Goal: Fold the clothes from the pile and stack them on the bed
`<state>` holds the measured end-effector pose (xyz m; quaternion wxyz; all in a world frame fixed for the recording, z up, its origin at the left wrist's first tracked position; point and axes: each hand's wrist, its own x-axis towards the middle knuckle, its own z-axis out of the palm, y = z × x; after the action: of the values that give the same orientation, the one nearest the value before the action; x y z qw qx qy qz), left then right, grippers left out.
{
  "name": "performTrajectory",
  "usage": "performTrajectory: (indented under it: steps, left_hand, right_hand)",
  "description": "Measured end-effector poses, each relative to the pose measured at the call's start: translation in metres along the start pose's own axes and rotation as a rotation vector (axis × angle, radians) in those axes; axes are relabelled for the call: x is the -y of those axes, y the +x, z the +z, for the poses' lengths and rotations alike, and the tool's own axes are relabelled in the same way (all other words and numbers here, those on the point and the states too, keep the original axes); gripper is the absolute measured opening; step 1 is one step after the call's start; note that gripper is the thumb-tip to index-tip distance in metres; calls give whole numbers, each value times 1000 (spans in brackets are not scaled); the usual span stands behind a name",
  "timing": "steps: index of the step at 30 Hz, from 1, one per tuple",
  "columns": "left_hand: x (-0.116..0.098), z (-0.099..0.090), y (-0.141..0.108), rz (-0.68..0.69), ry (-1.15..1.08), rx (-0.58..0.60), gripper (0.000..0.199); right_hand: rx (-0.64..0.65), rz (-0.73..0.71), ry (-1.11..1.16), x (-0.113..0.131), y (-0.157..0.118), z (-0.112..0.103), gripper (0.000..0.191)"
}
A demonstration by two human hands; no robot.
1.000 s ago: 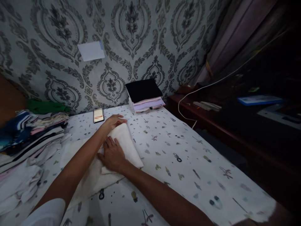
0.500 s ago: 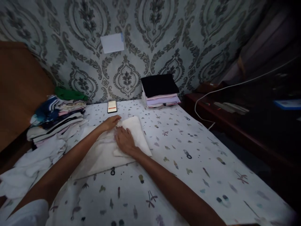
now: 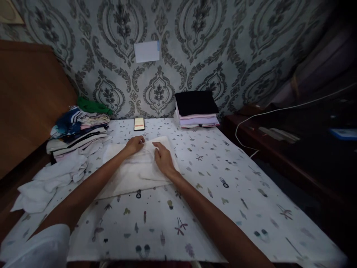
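Observation:
A white cloth [image 3: 122, 182], partly folded, lies in front of me on the patterned bedsheet, its right side doubled over. At the cloth's far edge, my left hand [image 3: 135, 145] has its fingers curled in, closed on the fabric; the fingertips are partly hidden. My right hand [image 3: 164, 159] rests on the folded right side, fingers stretched forward and a little bent, thumb apart. Both hands are close together.
Folded clothes [image 3: 80, 130] are stacked at the left, with a crumpled white garment [image 3: 55, 178] before them. A phone [image 3: 139, 124] lies near the wall. A black-topped folded pile [image 3: 196, 103] sits at the back right. A white cable [image 3: 267, 111] hangs beyond the bed's right edge.
My right hand has shifted right across the cloth, from lying flat to fingers raised and bent. My left hand's fingers are more curled. The view has moved slightly.

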<state>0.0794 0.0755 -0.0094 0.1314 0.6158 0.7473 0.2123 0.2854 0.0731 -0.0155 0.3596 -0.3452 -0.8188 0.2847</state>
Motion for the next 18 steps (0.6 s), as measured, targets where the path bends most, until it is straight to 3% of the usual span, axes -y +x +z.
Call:
performTrajectory:
  steps: [2, 5, 9, 12, 15, 18]
  left_hand:
    - [-6, -1, -11, 21, 64, -29, 28]
    - [-20, 3, -27, 70, 123, -58, 47]
    - [-35, 23, -46, 72, 224, 94, 75]
    - [-39, 35, -56, 33, 255, 146, 87]
    - [-42, 37, -61, 9, 268, 131, 87]
    - [-50, 34, -62, -21, 270, 152, 88]
  right_hand:
    - [-27, 38, -136, -7, -10, -16, 46]
    - [41, 228, -315, -15, -24, -38, 52]
    - [135, 411, -350, -19, -32, -50, 62]
    - [143, 536, -146, -20, -26, -51, 61]
    - [185, 657, 169, -20, -18, -50, 36]
    - [204, 660, 315, -19, -15, -54, 28]
